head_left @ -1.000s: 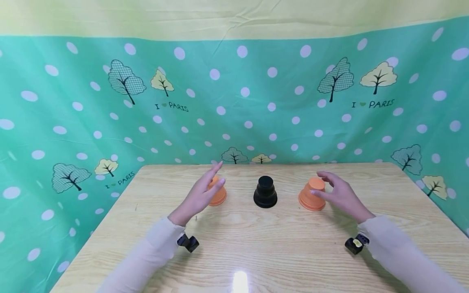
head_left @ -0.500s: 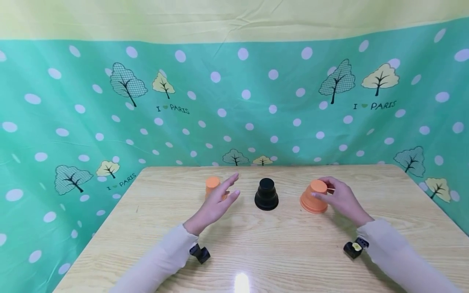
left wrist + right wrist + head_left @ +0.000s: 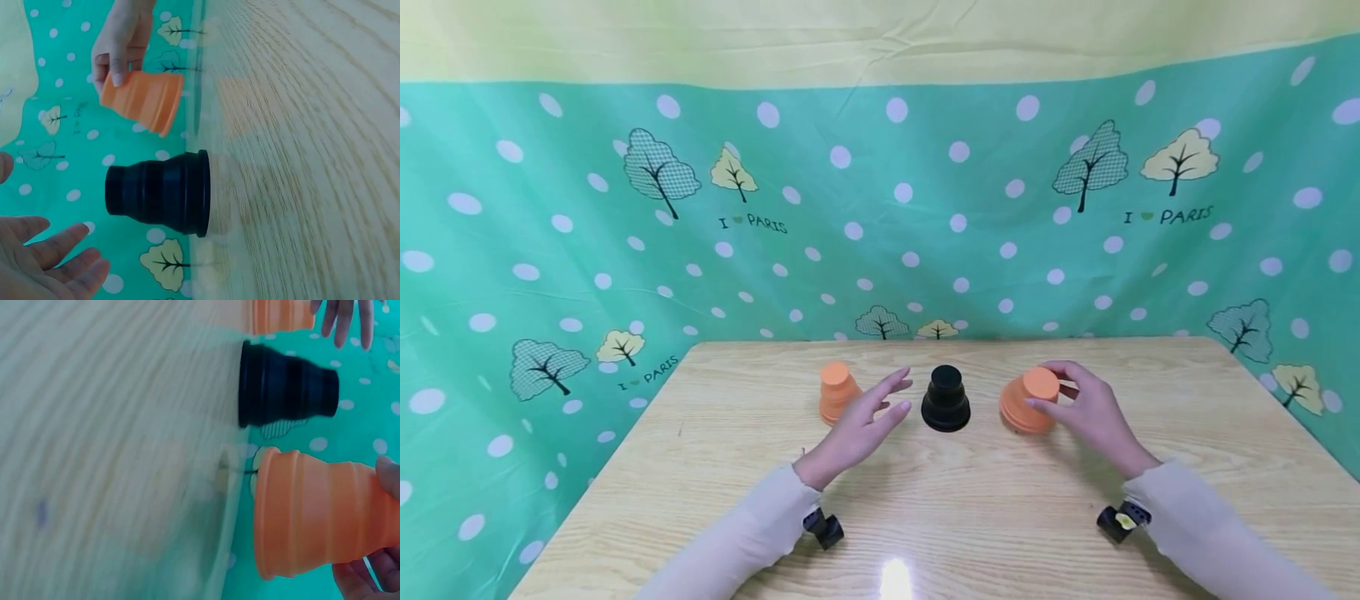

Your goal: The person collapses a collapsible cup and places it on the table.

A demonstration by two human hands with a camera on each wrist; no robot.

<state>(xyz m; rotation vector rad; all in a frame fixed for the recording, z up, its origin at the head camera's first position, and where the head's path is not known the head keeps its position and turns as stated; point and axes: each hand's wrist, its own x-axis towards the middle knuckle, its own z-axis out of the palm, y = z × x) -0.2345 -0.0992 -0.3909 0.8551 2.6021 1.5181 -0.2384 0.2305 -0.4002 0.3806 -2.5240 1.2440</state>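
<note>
Three stepped cups, mouth down, are in the head view. My right hand pinches the right orange cup near its narrow end, thumb on the near side. That cup is tilted, and its rim is off the table in both wrist views. Upright on the table in the middle is a black cup. My left hand, fingers extended and holding nothing, hovers left of the black cup, apart from it. Behind that hand stands the left orange cup, its lower right side partly hidden.
The cups are near the far side of a light wooden table. A green dotted cloth printed with trees hangs behind and beside it. Small black cameras are strapped to both wrists.
My left hand has moved right, from the left orange cup toward the black one. My right hand has taken hold of the right orange cup, lifted it, and shifted it slightly left.
</note>
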